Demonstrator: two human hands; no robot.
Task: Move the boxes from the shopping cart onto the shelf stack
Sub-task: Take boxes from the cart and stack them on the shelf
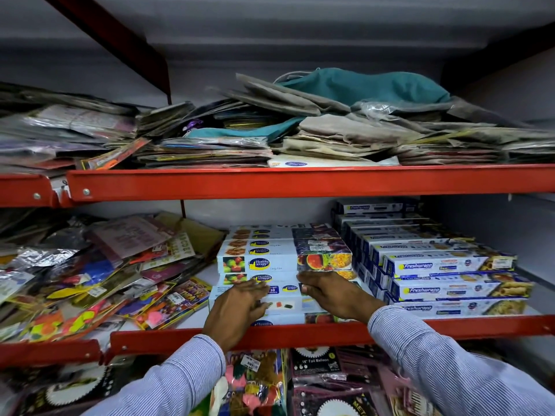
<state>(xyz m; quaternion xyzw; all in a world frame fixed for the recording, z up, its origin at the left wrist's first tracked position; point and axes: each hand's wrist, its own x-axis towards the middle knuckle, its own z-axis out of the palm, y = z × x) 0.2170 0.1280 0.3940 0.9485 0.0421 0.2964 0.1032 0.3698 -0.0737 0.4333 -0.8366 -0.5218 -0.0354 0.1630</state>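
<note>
At the left of the frame, loose balloon packets point(90, 274) cover the red middle shelf point(300, 333). At centre, the left hand point(237, 307) lies flat, fingers spread, on a white Healthy Wrapp box point(285, 298) at the front of its stack; the right hand point(333, 291) presses open-palmed beside it, neither clenched. Blue Freshwrapp boxes point(444, 265) fill the right.

Teal cloth bag point(360, 85) atop paper bags point(330, 127), upper shelf; balloon packets point(99, 280) lower left.

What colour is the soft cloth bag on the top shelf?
Teal green: the soft cloth bag shows best in the head view.
</note>
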